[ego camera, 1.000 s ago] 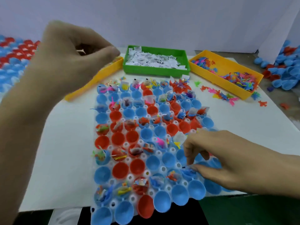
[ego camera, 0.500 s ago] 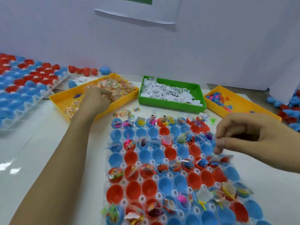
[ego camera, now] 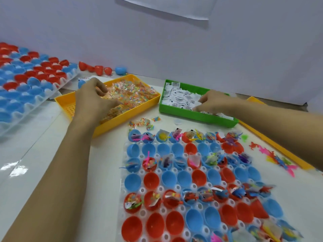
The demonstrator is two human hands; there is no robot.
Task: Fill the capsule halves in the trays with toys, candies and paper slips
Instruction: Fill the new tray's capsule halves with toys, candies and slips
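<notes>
Hands reach into two separate bins at the far side of the white table (ego camera: 35,172). The left hand (ego camera: 90,100) is down in the yellow bin (ego camera: 111,124), its fingers curled among the wrapped candies (ego camera: 132,91); whether it has hold of one I cannot tell. The right hand (ego camera: 211,103) is in the green bin (ego camera: 195,117), fingers bent down into the pile of paper slips (ego camera: 180,96), and the grip itself is hidden, so I cannot tell if a slip is pinched

Near the person lies the clear tray (ego camera: 122,189) of red and blue capsule halves (ego camera: 151,179). Its rows alternate: some halves hold toys, candy and slips, others between them are bare. A few loose candy packets (ego camera: 141,122) lie on the table between the yellow bin and the tray's far edge. Small plastic toys (ego camera: 272,154) are scattered to the right of the tray, beside a second yellow bin (ego camera: 279,147) that is mostly hidden under the right forearm. Another tray of capsule halves (ego camera: 26,81) sits far left, with loose red and blue capsule pieces (ego camera: 99,69) against the wall (ego camera: 157,41)
</notes>
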